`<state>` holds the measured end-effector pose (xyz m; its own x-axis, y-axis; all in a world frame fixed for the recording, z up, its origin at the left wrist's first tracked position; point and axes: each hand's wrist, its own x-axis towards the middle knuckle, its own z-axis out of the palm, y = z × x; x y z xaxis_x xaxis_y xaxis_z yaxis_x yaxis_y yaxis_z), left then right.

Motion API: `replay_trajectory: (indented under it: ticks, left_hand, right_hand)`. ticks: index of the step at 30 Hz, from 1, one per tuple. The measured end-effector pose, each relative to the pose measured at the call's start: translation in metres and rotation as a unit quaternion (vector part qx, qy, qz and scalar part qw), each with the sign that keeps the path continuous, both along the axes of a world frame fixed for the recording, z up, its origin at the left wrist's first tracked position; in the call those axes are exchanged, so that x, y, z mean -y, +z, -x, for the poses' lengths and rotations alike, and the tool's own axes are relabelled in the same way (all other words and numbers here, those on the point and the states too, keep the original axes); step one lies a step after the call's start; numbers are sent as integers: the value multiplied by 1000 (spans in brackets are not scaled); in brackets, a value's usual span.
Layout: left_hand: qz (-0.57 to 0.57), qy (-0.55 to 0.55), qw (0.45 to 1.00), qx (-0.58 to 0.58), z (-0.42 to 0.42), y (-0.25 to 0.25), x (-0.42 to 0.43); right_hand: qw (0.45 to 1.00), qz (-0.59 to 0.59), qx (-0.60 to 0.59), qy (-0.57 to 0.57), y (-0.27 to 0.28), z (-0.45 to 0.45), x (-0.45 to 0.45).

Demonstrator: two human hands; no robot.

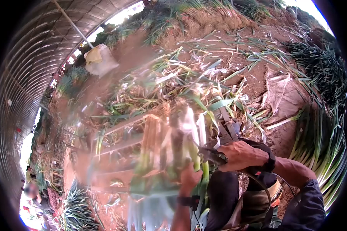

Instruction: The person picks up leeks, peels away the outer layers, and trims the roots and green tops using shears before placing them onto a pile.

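My left hand (189,178), with a dark band on the wrist, is closed around thick green onion stalks (204,169) in front of my knees. Their pale ends point away from me. To the right of them, my right hand (242,156) is wrapped around a dark hand tool (212,154) whose tip reaches toward the stalks. A curved hose (266,188) runs below that hand, though where it joins is unclear. Left of my left hand, a bundle of green onions (154,142) shows through a blurred, see-through smear across the view.
Stripped leaves (142,101) lie heaped ahead of me. On the right are a stack of long green onions (316,150) and a flattened sack (283,92). A pale bag (100,61) hangs from a pole at upper left. Another person (36,194) is at far left.
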<state>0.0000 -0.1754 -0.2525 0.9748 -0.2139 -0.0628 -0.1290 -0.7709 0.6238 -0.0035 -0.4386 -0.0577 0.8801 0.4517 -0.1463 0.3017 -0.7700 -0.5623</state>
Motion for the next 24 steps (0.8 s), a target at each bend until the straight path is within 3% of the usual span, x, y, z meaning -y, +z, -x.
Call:
replay_trajectory:
  ticks: [4, 7, 11, 14, 17, 20, 23, 24]
  left_hand:
    - [52, -47, 997, 32, 12, 10, -7]
    - [-49, -20, 998, 35, 10, -3, -43]
    - [-178, 149, 971, 53, 11, 31, -86]
    - [-192, 132, 966, 109, 18, 29, -98]
    - [-243, 109, 961, 77, 19, 28, -96]
    - [-292, 63, 942, 153, 21, 36, -92]
    - [-321, 22, 945, 52, 30, 44, -103]
    - [-379, -52, 921, 79, 40, 56, -105]
  right_hand:
    - [996, -50, -58, 46, -1, 0, -16]
    - [991, -76, -55, 91, 1, 4, -28]
    - [986, -28, -94, 134, -9, 5, -43]
    - [982, -37, -68, 171, -21, 7, -59]
    - [979, -13, -85, 182, -11, 8, -75]
    - [983, -9, -47, 178, -24, 4, -84]
    - [986, -65, 4, 156, -17, -1, -85]
    - [986, -71, 16, 150, -17, -3, -85]
